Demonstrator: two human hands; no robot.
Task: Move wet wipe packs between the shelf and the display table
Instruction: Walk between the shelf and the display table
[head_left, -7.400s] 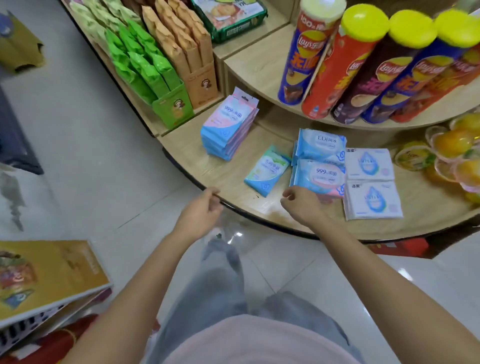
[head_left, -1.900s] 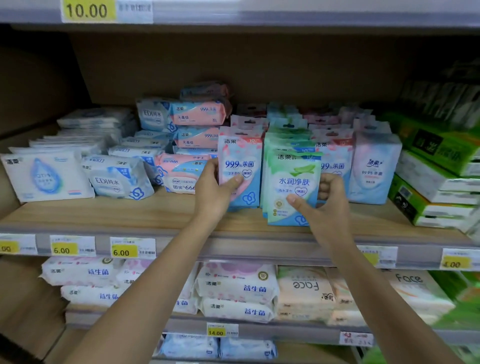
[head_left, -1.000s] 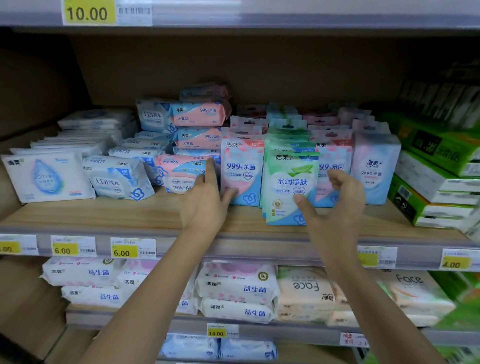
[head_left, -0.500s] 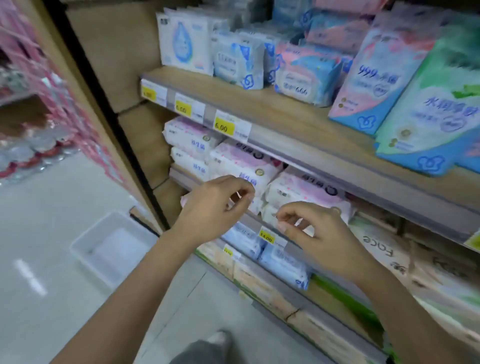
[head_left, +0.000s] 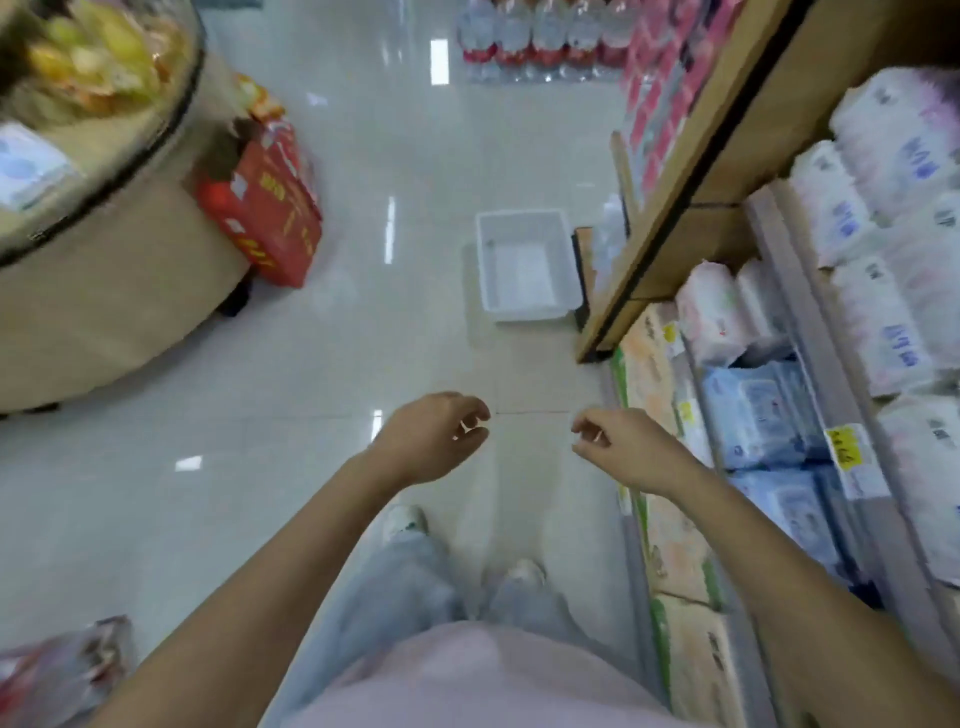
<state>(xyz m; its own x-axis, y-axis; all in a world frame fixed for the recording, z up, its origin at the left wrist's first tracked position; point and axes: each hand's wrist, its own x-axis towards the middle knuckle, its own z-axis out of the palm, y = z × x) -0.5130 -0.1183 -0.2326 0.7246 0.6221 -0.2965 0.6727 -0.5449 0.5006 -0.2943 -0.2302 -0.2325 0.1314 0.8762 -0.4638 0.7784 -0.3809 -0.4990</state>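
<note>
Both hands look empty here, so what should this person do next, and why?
Probably turn left to the round display table and reach for the pale pack lying on it, since the left hand and the right hand hold nothing.

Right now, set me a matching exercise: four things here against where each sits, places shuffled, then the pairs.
1 white bin
2 red carton
3 blue packs
4 bottles

A far end of the floor
B beside the round table's base
C on the shelf at right
D on the floor by the shelf's end

Pairs: 1-D, 2-B, 3-C, 4-A
</note>
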